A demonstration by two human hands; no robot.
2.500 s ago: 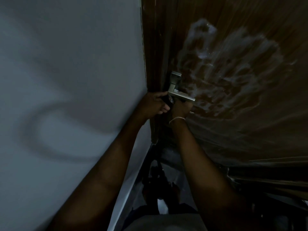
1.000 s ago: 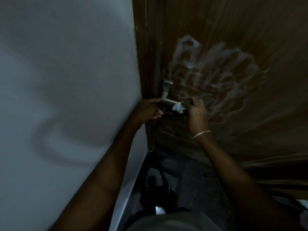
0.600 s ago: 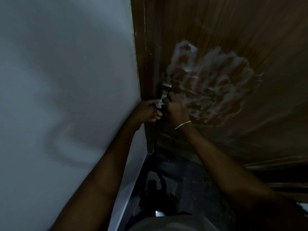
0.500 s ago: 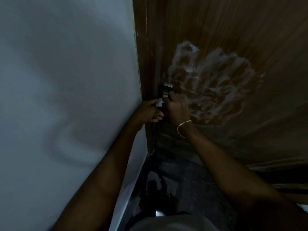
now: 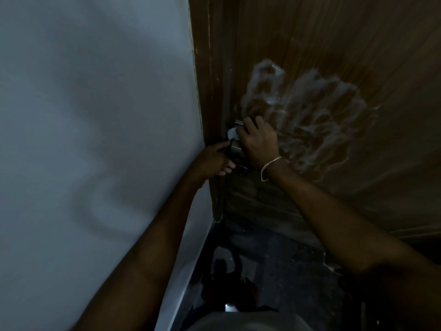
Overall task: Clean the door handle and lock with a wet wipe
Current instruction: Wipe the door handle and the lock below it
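Observation:
The brown wooden door (image 5: pixel 310 44) stands at the right, lit dimly. Its metal handle plate (image 5: pixel 235 147) shows between my hands at the door's left edge; the lever is hidden under my right hand. My right hand (image 5: pixel 259 142), with a thin bracelet on the wrist, presses a white wet wipe (image 5: pixel 232 133) against the upper part of the handle plate. My left hand (image 5: pixel 214 160) rests at the door edge just below and left of the handle, index finger stretched toward the plate, the other fingers curled at the lock area. The lock itself is too dark to make out.
A pale wall (image 5: pixel 95 115) fills the left half. Whitish wet smears (image 5: pixel 310 120) spread over the door right of the handle. Below lies a dark glossy floor (image 5: pixel 262 259) with a white skirting strip along the wall.
My right hand with the wipe has slid up from the lever to the top of the handle plate. My left hand stays at the door edge.

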